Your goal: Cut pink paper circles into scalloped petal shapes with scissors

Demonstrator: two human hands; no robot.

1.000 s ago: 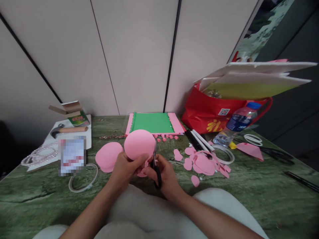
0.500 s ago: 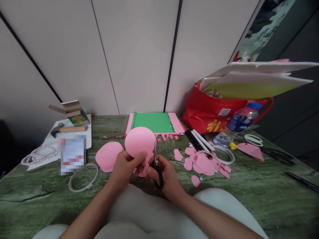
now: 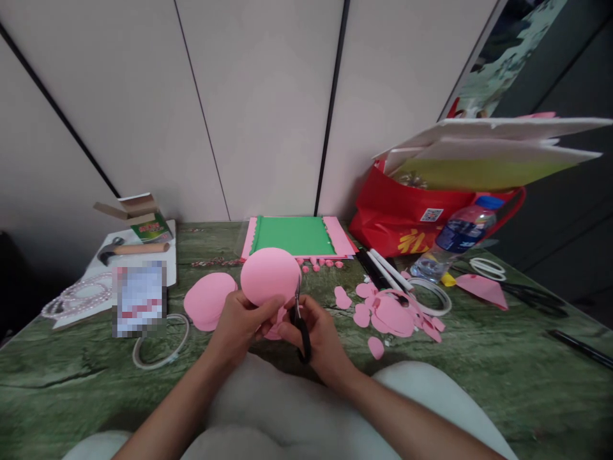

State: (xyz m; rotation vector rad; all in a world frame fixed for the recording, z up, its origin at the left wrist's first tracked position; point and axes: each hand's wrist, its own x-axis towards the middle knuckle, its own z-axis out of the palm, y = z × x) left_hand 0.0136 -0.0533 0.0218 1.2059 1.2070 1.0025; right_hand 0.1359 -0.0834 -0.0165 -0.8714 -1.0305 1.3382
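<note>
My left hand (image 3: 242, 322) pinches the lower edge of a round pink paper (image 3: 269, 275). Black-handled scissors (image 3: 302, 332) are in my right hand (image 3: 320, 335), their blades pointing up at the right edge of that paper. Left of my hands lies a stack of pink paper rounds (image 3: 208, 301). More pink paper (image 3: 274, 331) shows partly behind my fingers. To the right, pink paper scraps (image 3: 393, 314) lie in a loose pile, with a few small pieces around it.
Green and pink sheets (image 3: 294, 236) lie at the back. On the right stand a red bag (image 3: 393, 214) and a tilted water bottle (image 3: 454, 239), near markers (image 3: 389, 271) and tape (image 3: 443, 300). A hammer (image 3: 138, 249), box (image 3: 151, 225) and beads (image 3: 79, 297) are at left.
The round paper has tilted and shifted slightly right in my left hand. The scissors in my right hand have turned a little and moved slightly left.
</note>
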